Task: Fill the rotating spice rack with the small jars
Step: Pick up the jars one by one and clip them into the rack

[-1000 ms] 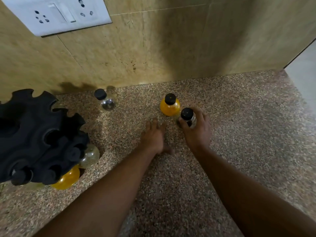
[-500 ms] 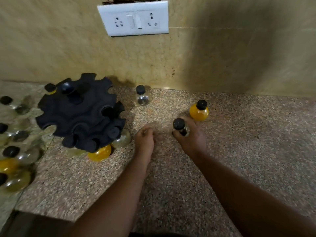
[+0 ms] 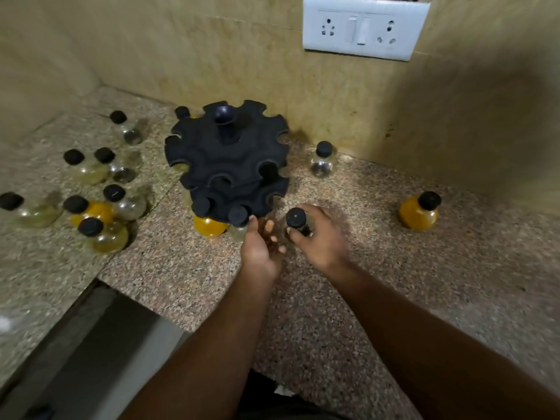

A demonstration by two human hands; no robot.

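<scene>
Counting the black-capped small jars gives thirteen in view. Seven stand in a loose cluster (image 3: 97, 211) on the left part of the bench (image 3: 394, 268); most are clear or yellowish and one is orange. One more cap (image 3: 182, 112) peeks out behind the black two-tier spice rack (image 3: 227, 159), which stands on the bench near the wall; whether that jar sits in a slot I cannot tell. Two jars sit in the front slots of the rack's lower tier: an orange-filled jar (image 3: 209, 228) and a pale jar (image 3: 239, 233) just beside it. A clear jar (image 3: 322, 161) stands alone to the right of the rack, near the wall. An orange jar (image 3: 419, 214) stands well apart at the far right.

The thirteenth, the held jar (image 3: 298, 220), is in the right hand (image 3: 322, 241), whose fingers and thumb curl round its body below the cap, just right of the rack's front edge. The left hand (image 3: 260, 247) holds nothing. Its fingers are loosely spread, with the tips close to the pale jar. Blur hides whether they touch it.

One white socket plate (image 3: 363, 28) is fixed on the wall above.
</scene>
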